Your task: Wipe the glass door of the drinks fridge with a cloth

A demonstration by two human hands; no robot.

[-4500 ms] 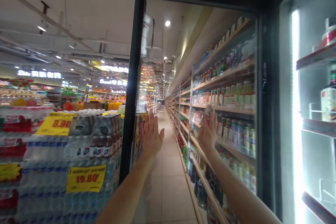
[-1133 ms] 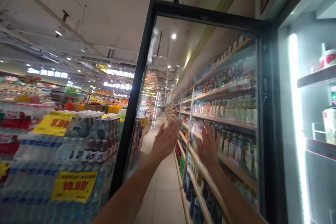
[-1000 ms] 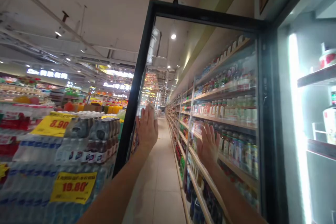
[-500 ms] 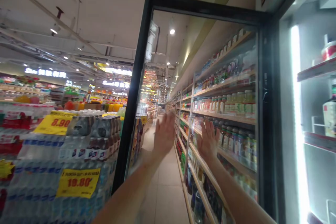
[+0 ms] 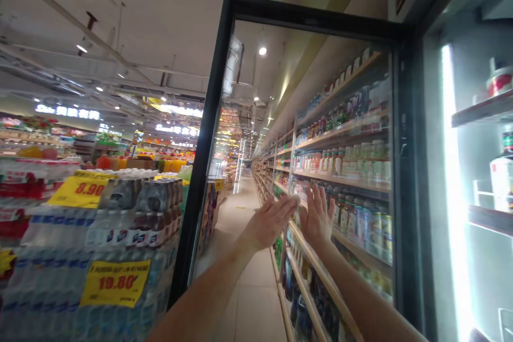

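Note:
A glass door [image 5: 203, 144] with a black frame stands ajar in front of me, hinged at the right. My left hand [image 5: 271, 223] is at the glass with its fingers stretched out, angled to the right. Beside it, my right hand [image 5: 317, 218] is raised with the fingers spread and the palm towards the pane. Neither hand shows anything held. Whether the palms press on the glass or hover just short of it, I cannot tell.
To the right, the lit cooler [image 5: 483, 272] has shelves [image 5: 481, 112] with a few containers. Stacked bottle packs [image 5: 120, 224] with yellow price signs [image 5: 115, 282] stand left of the door. Through the glass, an aisle floor [image 5: 252, 304] and long drink shelves [image 5: 340, 173] show.
My left hand has tilted from upright to pointing right, its fingertips now nearer my right hand. The right hand has stayed almost in place. The view has shifted slightly.

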